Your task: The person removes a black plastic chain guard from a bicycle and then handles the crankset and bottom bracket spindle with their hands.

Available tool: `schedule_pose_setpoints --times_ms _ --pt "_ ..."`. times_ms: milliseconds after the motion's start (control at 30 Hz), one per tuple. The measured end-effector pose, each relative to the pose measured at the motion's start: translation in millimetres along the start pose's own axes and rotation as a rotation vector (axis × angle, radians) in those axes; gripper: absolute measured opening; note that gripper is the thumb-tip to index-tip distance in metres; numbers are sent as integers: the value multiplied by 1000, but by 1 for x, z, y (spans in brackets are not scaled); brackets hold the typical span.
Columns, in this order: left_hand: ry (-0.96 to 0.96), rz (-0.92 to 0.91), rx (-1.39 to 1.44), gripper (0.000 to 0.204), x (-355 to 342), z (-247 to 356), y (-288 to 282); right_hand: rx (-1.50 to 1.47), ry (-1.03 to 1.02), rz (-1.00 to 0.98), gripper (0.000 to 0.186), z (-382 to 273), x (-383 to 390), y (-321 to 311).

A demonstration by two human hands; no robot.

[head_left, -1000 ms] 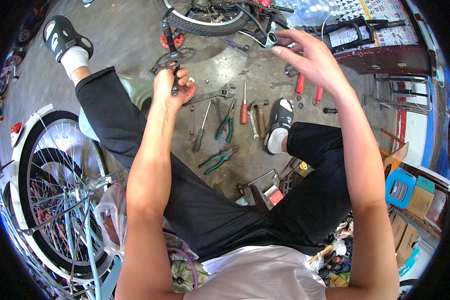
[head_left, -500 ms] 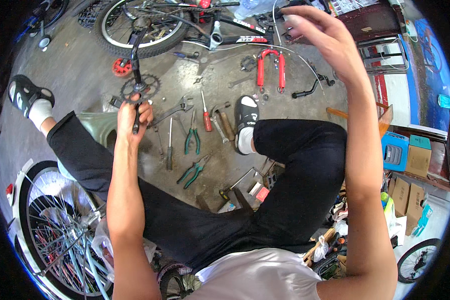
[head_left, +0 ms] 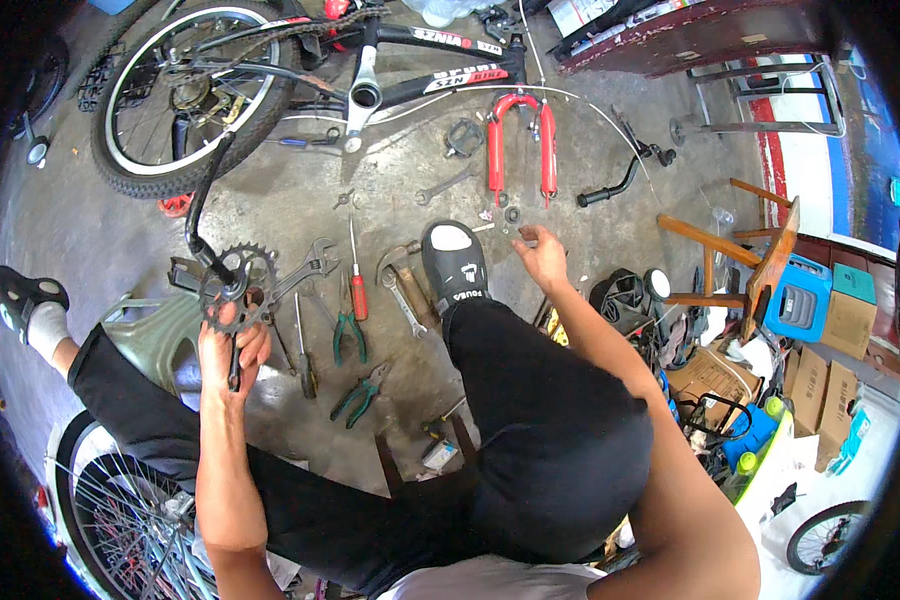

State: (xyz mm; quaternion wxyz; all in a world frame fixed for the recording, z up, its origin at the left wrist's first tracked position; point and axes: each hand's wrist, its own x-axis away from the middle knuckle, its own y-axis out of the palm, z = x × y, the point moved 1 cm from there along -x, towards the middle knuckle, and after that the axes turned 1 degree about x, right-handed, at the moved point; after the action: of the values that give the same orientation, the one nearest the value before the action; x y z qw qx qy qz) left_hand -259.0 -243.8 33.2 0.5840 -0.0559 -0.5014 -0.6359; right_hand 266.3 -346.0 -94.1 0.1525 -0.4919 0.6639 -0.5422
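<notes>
My left hand (head_left: 232,352) is closed round the lower arm of a bicycle crankset (head_left: 202,238). Its toothed chainring sits just above my fingers, and the other black crank arm slants up toward the wheel. Low over the floor, my right hand (head_left: 542,262) is just beyond my shoe, its fingers slightly bent and apart, with nothing visible in them. Close to its fingertips lie a small dark ring (head_left: 512,215) and other tiny parts. Just beyond them lies a red suspension fork (head_left: 500,140).
Pliers (head_left: 360,395), a red-handled screwdriver (head_left: 358,285), a hammer (head_left: 410,280) and an adjustable wrench (head_left: 305,268) lie between my legs. Beyond is a black bicycle frame (head_left: 420,90) with its wheel (head_left: 120,165). A wooden stool (head_left: 760,270) and a loaded crate (head_left: 770,460) stand at right.
My right hand has come down from high at the right to near the small parts on the floor. My left hand still grips the crankset. The view has shifted.
</notes>
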Motion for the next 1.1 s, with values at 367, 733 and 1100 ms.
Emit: schedule_pose_setpoints --times_ms 367,733,1100 --pt "16 49 -61 50 -16 -17 7 114 40 385 53 -23 -52 44" --pt "-37 66 -80 44 -17 -24 -7 237 -23 268 34 -24 -80 52" --pt "-60 133 -77 33 -14 -22 8 70 -12 339 36 -3 -71 46"
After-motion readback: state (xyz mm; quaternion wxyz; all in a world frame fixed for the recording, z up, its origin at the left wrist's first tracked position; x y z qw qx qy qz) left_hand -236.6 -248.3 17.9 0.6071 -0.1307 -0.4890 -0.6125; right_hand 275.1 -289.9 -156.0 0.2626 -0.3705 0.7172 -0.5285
